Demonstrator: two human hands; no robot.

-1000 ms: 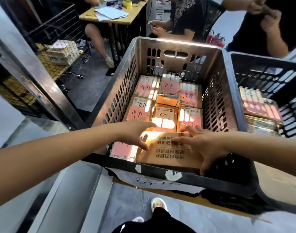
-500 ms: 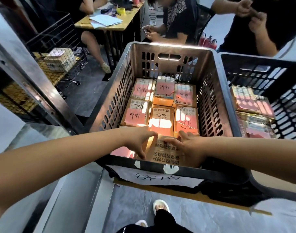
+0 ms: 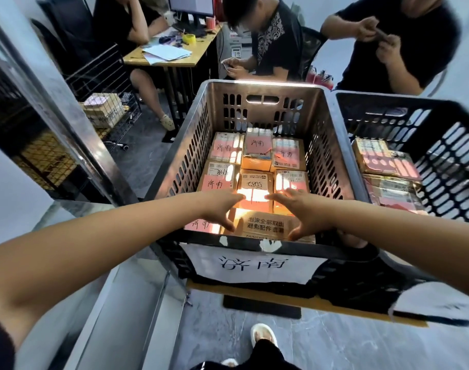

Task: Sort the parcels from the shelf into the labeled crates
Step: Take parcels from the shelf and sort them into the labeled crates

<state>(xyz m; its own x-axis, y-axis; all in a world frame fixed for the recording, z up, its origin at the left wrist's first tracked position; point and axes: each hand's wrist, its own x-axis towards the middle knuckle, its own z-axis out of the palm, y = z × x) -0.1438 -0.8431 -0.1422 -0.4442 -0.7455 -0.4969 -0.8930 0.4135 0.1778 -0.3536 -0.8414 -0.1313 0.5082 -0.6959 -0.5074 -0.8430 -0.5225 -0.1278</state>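
Observation:
A black slatted crate with a white handwritten label on its front holds several cardboard parcels with pink tags. A brown parcel with printed text lies flat at the crate's near wall. My left hand rests along its left side, fingers straight and thumb down. My right hand lies along its right side the same way. Neither hand curls round the parcel.
A second black crate with more parcels stands close on the right. Three people sit or stand behind the crates by a wooden desk. A wire cart stands left, a metal shelf frame beside me.
The printed parcel has sunk lower against the crate's near wall. Both hands shifted from its top to its sides, fingers now pointing forward. My view tilted up.

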